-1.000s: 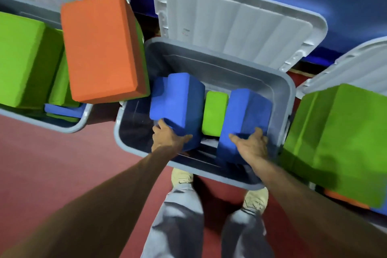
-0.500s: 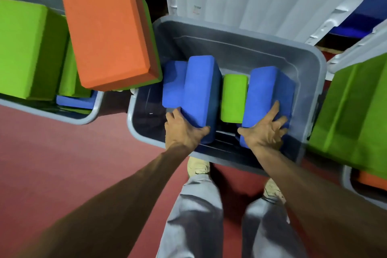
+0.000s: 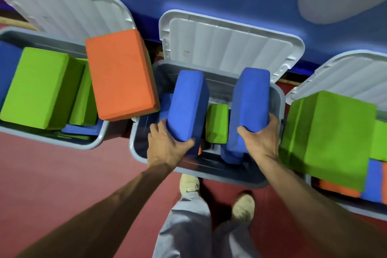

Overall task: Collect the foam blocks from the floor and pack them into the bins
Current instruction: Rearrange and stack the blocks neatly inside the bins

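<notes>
Over the middle bin (image 3: 240, 181) | left hand (image 3: 167, 148) — fingers (image 3: 161, 126) curled round a blue foam block (image 3: 188, 104) | right hand (image 3: 259, 138) grips a second blue block (image 3: 249, 100) | both on end within the rim — green block (image 3: 216, 123) between | orange block (image 3: 121, 73) atop left bin (image 3: 100, 140)

red floor (image 3: 62, 174), grey middle bin (image 3: 230, 176) standing on it, left bin (image 3: 98, 140) just beside it, right bin (image 3: 360, 209) just beside opposite side, two beige shoes (image 3: 244, 208) near its front rim
</notes>
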